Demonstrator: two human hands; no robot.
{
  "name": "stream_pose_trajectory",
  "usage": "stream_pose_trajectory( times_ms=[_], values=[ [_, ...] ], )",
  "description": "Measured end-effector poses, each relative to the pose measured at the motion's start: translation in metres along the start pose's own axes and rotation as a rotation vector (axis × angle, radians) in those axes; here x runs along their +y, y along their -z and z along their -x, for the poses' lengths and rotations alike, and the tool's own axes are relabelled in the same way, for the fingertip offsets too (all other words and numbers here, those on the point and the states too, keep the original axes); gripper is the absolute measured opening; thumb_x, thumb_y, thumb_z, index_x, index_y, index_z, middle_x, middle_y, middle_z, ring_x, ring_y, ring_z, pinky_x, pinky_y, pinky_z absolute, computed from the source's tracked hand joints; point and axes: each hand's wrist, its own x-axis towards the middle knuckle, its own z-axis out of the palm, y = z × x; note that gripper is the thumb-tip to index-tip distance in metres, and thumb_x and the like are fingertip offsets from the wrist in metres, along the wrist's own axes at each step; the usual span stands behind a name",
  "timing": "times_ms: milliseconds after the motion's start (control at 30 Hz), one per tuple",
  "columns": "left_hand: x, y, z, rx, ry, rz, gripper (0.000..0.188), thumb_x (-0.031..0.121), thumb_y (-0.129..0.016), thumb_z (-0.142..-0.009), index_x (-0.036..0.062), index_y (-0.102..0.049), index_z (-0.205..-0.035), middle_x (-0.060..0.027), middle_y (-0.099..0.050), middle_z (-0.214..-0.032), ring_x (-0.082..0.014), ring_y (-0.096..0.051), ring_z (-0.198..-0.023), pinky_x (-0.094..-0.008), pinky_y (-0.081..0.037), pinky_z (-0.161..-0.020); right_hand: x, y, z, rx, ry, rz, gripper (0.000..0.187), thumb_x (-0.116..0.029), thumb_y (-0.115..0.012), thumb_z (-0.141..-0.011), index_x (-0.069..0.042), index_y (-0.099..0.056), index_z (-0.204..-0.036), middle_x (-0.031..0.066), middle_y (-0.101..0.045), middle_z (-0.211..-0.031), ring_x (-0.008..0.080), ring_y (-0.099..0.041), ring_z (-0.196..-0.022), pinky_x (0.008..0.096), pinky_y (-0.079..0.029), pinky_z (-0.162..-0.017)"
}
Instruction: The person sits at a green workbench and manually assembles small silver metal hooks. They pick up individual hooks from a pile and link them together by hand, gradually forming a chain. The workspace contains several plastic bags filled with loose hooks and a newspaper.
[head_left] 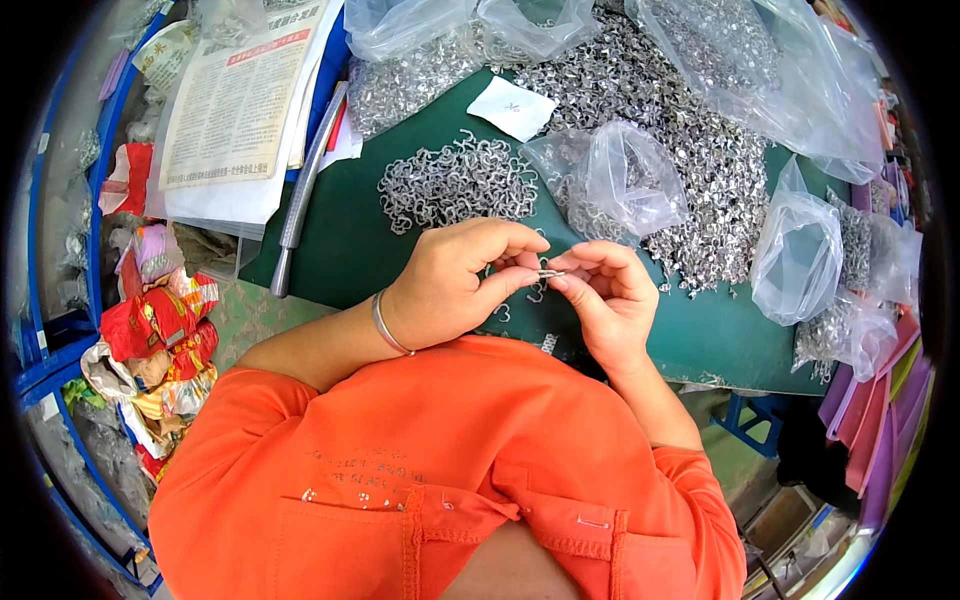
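My left hand, with a metal bangle at its wrist, pinches a small silver metal piece between thumb and finger. From the other side, the thumb and fingers of my right hand close on the same piece. Its exact shape is too small to tell. Just beyond my left hand lies a pile of curved metal hooks. A loose hook rests on the green tabletop below my fingers. A clear plastic bag with metal parts in it sits beyond my right hand.
A large heap of small shiny metal parts covers the far right. Clear bags stand around it. A white paper slip lies at the back. A long grey-handled tool and a newspaper sheet are on the left.
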Motion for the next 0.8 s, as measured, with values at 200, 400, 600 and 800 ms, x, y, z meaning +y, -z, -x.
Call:
stream_pose_trajectory(
  times_ms=[200,400,600,800],
  values=[
    [0.0012,-0.0058,0.0008,0.057,-0.031,0.07,0.024,-0.002,-0.07,-0.077,0.0,-0.062,-0.099,-0.0092,-0.067,-0.087,-0.0145,-0.067,-0.078,-0.0251,-0.054,-0.069,-0.002,0.0003,0.0009,0.022,-0.002,-0.044,0.027,0.015,-0.061,-0.08,0.005,-0.054,-0.104,0.0123,-0.061,-0.099,0.0185,-0.062,-0.095,0.0294,-0.053,-0.083],
    [-0.0007,-0.0086,0.0021,0.085,-0.05,0.081,0.024,0.001,-0.071,-0.075,0.0014,-0.062,-0.097,-0.0084,-0.067,-0.085,-0.0142,-0.067,-0.076,-0.0248,-0.054,-0.067,0.0002,-0.0016,0.0047,0.047,0.088,0.045,0.028,0.016,-0.061,-0.078,0.005,-0.054,-0.103,0.0123,-0.06,-0.1,0.0196,-0.063,-0.094,0.0303,-0.053,-0.082],
    [-0.0012,-0.0061,0.0021,0.059,-0.084,0.041,0.024,-0.003,-0.071,-0.076,-0.0003,-0.062,-0.098,-0.0093,-0.068,-0.087,-0.0143,-0.067,-0.08,-0.0251,-0.054,-0.07,0.0027,0.0004,0.0032,0.019,0.238,0.255,0.028,0.015,-0.064,-0.076,0.005,-0.055,-0.101,0.0136,-0.062,-0.096,0.0208,-0.065,-0.09,0.0293,-0.053,-0.079],
    [-0.0031,-0.0053,0.0025,0.059,-0.109,0.042,0.025,-0.004,-0.071,-0.076,-0.0001,-0.061,-0.098,-0.0091,-0.068,-0.087,-0.0141,-0.067,-0.081,-0.0251,-0.054,-0.072,0.0042,-0.0029,0.0027,0.053,0.313,0.326,0.031,0.014,-0.067,-0.073,0.003,-0.055,-0.1,0.0143,-0.062,-0.096,0.02,-0.065,-0.085,0.0285,-0.054,-0.074]
  ],
)
